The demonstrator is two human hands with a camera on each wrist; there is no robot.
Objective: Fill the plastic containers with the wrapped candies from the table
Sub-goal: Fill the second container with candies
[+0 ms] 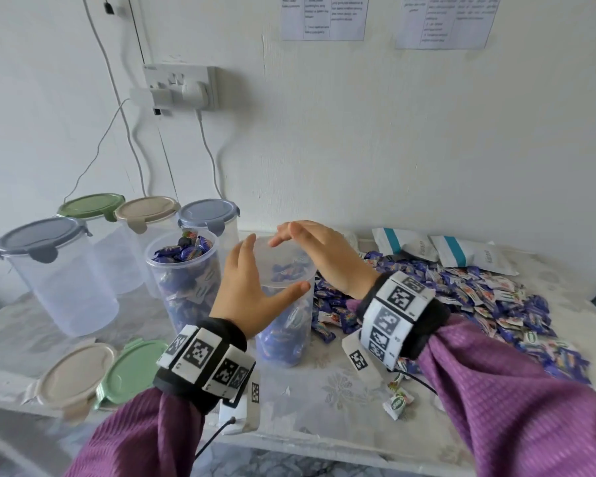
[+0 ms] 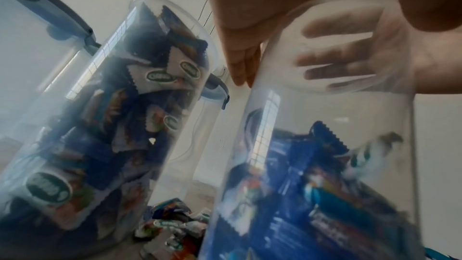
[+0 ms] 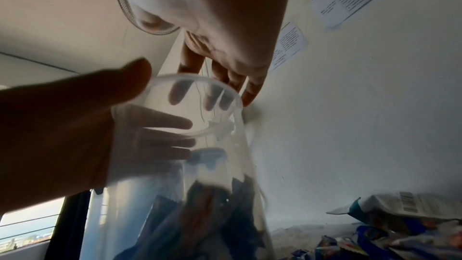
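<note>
White-walled and cable-strung, the room holds a pale counter [image 1: 341, 390] where a person's left hand [image 1: 252, 290] rests straight-fingered against a clear open container [image 1: 286, 304], about half full of blue wrapped candies. Over its rim at 12 o'clock, the right hand [image 1: 327, 256] hovers flat, fingers relaxed, holding nothing. At 9 o'clock stands a full container [image 1: 186, 280]; at 3 o'clock spreads the loose candy pile [image 1: 479, 304]. Two lids [image 1: 100, 373] lie at 7 o'clock.

sleeves [image 1: 516, 390]: purple, textured | wristbands [image 1: 398, 304]: black, 2, black-white square markers
</note>
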